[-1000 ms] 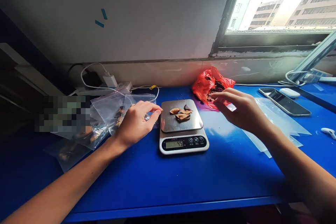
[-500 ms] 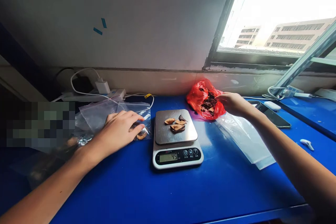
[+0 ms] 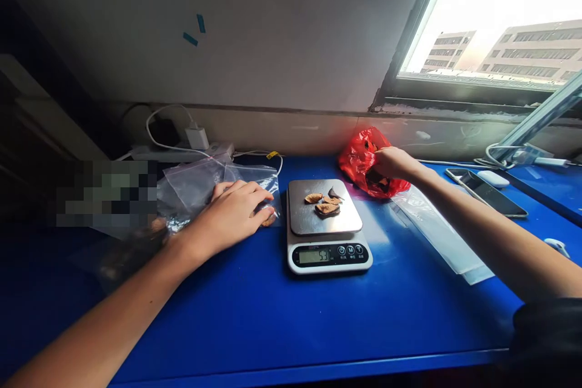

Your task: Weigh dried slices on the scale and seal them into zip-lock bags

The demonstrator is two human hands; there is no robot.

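Fingers of left hand (image 3: 234, 209): parted from thumb, held over clear bags (image 3: 193, 182). Right hand (image 3: 394, 162): fingers hidden in red bag (image 3: 356, 160), grip undeterminable. Scale (image 3: 305, 222): placed between hands. Dried slices (image 3: 327, 210): borne on scale, left of right hand.

An open lane of blue table (image 3: 345, 321) is running along the front of the scale (image 3: 297, 224). A narrow gap is separating the scale from my left hand (image 3: 240, 209), with clear bags (image 3: 193, 179) crowding the area beneath and behind it. The red bag (image 3: 357, 160) is enclosing the fingers of my right hand (image 3: 396, 165) (its mouth is giving the passage). Flat plastic sleeves (image 3: 441, 233) are occupying the surface beside my right forearm (image 3: 482, 230).
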